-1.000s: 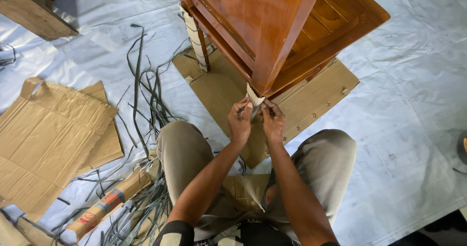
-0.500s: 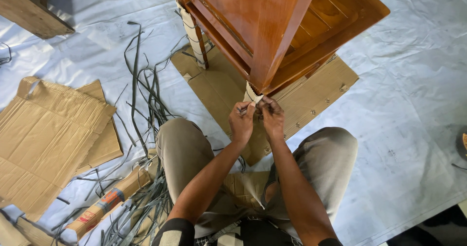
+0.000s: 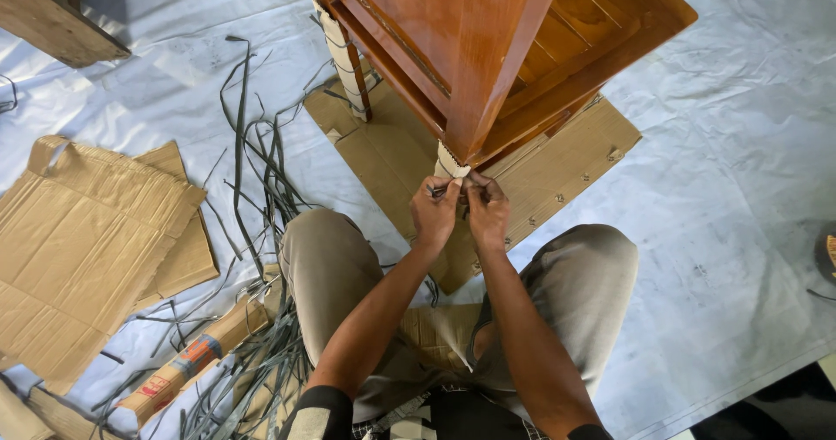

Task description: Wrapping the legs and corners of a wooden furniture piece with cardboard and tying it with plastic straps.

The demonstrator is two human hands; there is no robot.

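A varnished wooden table point(image 3: 470, 48) stands on a flat cardboard sheet point(image 3: 392, 153). Its near leg carries a pale paper wrapping point(image 3: 448, 161), and a far leg point(image 3: 347, 61) is wrapped the same way. My left hand point(image 3: 433, 214) and my right hand point(image 3: 488, 209) meet at the bottom of the near leg's wrapping. Both pinch a thin dark strap point(image 3: 440, 191) there; what lies between the fingers is partly hidden. I crouch with both knees under my arms.
Loose dark green straps point(image 3: 252, 161) trail over the white plastic floor sheet point(image 3: 740, 188) on the left. Flattened cardboard pieces point(image 3: 87, 240) lie far left, a cardboard roll point(image 3: 192, 362) below them. A wooden block point(image 3: 52, 22) sits at top left.
My hands shifted slightly and closed tighter together at the bottom of the leg wrapping. The view drifted a little; nothing else moved.
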